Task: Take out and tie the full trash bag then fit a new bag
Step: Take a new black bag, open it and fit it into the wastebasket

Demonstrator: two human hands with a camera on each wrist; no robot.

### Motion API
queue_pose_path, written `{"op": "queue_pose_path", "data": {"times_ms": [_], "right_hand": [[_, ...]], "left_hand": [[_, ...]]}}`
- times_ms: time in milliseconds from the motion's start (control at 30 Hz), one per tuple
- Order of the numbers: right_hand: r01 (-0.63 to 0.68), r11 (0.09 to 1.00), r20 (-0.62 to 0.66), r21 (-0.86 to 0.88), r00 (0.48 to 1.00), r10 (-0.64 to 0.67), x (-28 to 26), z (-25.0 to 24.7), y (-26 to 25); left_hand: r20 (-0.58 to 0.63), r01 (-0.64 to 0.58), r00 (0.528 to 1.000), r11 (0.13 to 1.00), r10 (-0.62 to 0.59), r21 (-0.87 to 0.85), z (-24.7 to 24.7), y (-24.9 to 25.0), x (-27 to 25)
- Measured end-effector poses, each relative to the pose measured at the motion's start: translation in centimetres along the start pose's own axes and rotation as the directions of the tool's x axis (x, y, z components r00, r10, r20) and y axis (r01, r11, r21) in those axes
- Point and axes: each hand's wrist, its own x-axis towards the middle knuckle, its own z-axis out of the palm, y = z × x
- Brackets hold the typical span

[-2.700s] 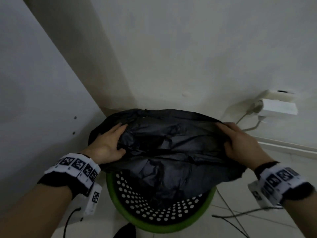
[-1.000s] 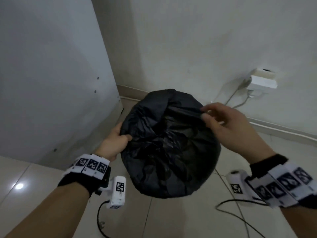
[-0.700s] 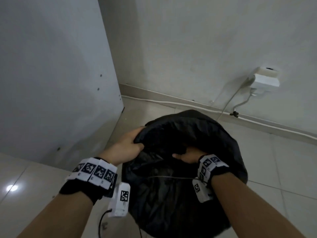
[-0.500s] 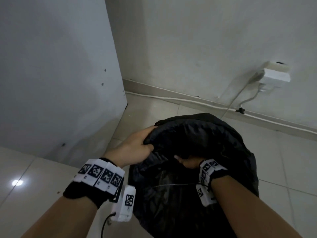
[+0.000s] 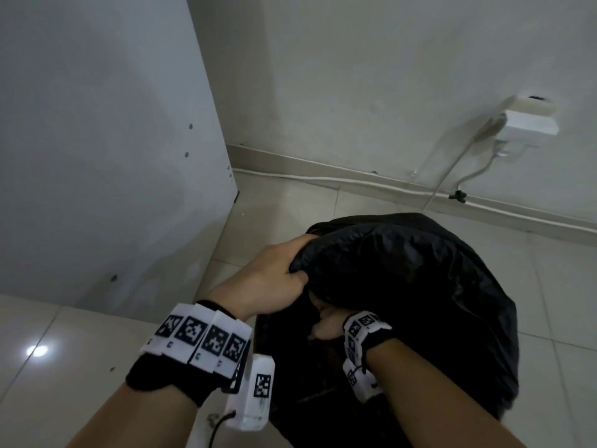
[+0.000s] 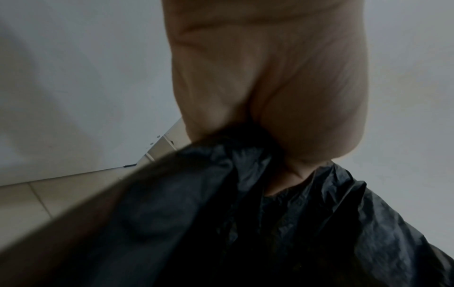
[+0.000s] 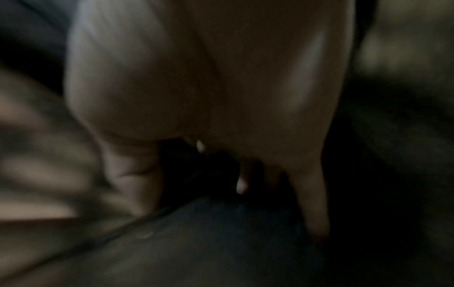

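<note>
A black trash bag (image 5: 420,302) hangs bulging above the tiled floor in the head view. My left hand (image 5: 290,273) grips a bunched edge of its plastic at the upper left; the left wrist view shows the palm (image 6: 270,97) clamped on crumpled black film (image 6: 270,223). My right hand (image 5: 326,328) reaches under a fold of the bag beside the left hand, its fingers hidden there. In the dark, blurred right wrist view the thumb and curled fingers (image 7: 314,194) close around black plastic (image 7: 209,242). No bin is in view.
A white cabinet panel (image 5: 97,140) stands close on the left. A wall socket with a white adapter (image 5: 523,124) sits at the upper right, its cables running down to the baseboard (image 5: 355,182). Pale floor tiles (image 5: 274,205) lie between bag and wall.
My right hand left the bag's right rim and went in under the fold next to the left hand. The left hand kept its grip, and the bag's top has bunched together.
</note>
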Motion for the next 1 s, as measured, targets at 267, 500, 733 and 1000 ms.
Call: {"op": "queue_pose_path", "data": {"times_ms": [267, 500, 733, 1000], "right_hand": [[0.098, 0.995, -0.127, -0.009, 0.987, -0.098, -7.3, -8.5, -1.6], [0.005, 0.997, -0.27, 0.082, 0.963, 0.017, -6.3, -8.4, 0.8], [-0.043, 0.997, -0.164, -0.057, 0.986, 0.033, -2.7, -6.8, 3.8], [-0.046, 0.998, -0.192, 0.051, 0.98, 0.055, -1.6, -5.7, 2.0]], "left_hand": [[-0.032, 0.013, 0.999, 1.0, -0.014, -0.018, -0.3, 0.3, 0.7], [-0.034, 0.001, 0.999, 1.0, -0.001, -0.008, 0.4, 0.9, 1.5], [-0.049, 0.031, 0.998, 0.999, -0.032, -0.03, 0.3, 0.3, 1.8], [-0.119, 0.127, 0.983, 0.988, -0.137, -0.087, 0.0, -0.8, 1.8]]}}
